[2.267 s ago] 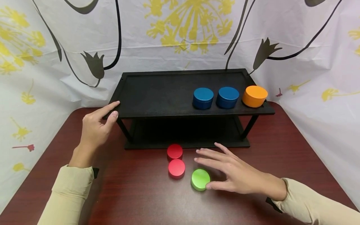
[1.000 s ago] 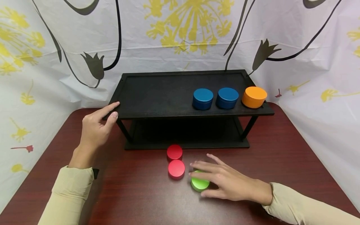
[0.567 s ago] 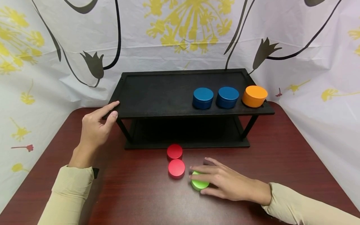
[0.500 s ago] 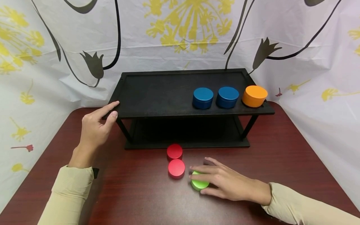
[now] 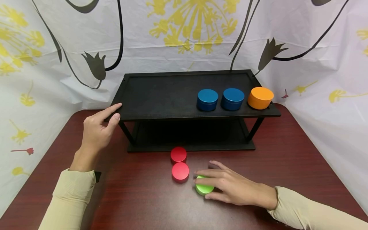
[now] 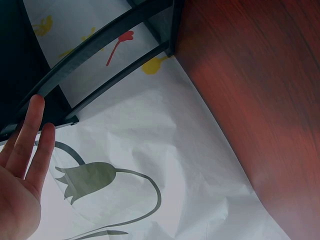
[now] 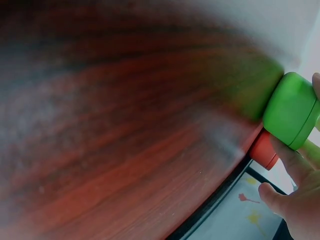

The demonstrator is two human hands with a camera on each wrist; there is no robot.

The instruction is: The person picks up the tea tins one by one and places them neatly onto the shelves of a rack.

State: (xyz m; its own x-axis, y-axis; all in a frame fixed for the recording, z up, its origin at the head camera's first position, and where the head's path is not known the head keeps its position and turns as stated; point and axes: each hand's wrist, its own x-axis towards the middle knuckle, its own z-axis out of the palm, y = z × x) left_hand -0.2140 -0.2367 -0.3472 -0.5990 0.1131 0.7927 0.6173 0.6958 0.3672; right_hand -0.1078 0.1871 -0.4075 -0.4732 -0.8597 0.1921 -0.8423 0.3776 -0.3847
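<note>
In the head view my left hand [image 5: 98, 130] touches the left front corner of a black two-tier shelf [image 5: 161, 95]. Its index finger lies on the top board and the thumb is at the front edge; the left wrist view shows straight fingers [image 6: 33, 131] against the shelf's side. My right hand [image 5: 234, 187] holds a small green round tin [image 5: 203, 189] on the table, thumb on the near side and fingers over the top and far side. The right wrist view shows this green tin [image 7: 289, 111] too. Two red round tins, a nearer one [image 5: 180, 172] and a farther one [image 5: 178, 155], stand to its left.
On the shelf's top right stand two blue tins, one left [image 5: 207, 100] and one right [image 5: 233, 99], and an orange tin [image 5: 260, 98]. The lower board [image 5: 189, 147] sits on the dark red table [image 5: 138, 195]. A white patterned cloth [image 5: 178, 57] hangs behind and at both sides.
My right hand has moved left and closed round the green tin, and has stayed still over the last half second. The left hand and the tins have not visibly moved.
</note>
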